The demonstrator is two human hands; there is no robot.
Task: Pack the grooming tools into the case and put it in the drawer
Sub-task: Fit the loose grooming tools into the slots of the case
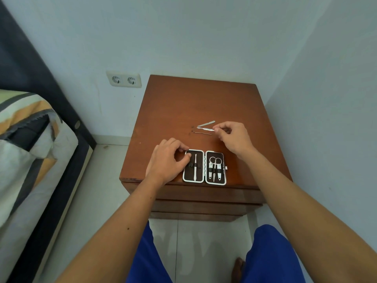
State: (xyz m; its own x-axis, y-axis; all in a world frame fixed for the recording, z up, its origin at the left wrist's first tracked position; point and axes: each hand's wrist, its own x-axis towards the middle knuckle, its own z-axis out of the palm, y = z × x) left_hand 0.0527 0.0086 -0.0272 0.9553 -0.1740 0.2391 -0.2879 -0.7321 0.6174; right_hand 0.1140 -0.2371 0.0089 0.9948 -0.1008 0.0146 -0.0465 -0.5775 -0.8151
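At the far left lies a bed with a striped grey, orange and white cover, and a white double wall socket sits on the pale wall beside it. Right of these stands the reddish-brown wooden bedside table, its drawer fronts closed below the top. The left hand rests on the table's near edge, its grip curled shut with the fingertips pressing on the left half of the open dark brown case with a white rim. That half holds a slim metal cuticle tool under an elastic band. The right half holds small silver scissors flanked by two white-handled pieces. Beyond the case, a thin metal hook tool lies on the table, with a flat metal nail file just behind it. The right hand pinches a small silver tool between thumb and forefinger, just above the table.
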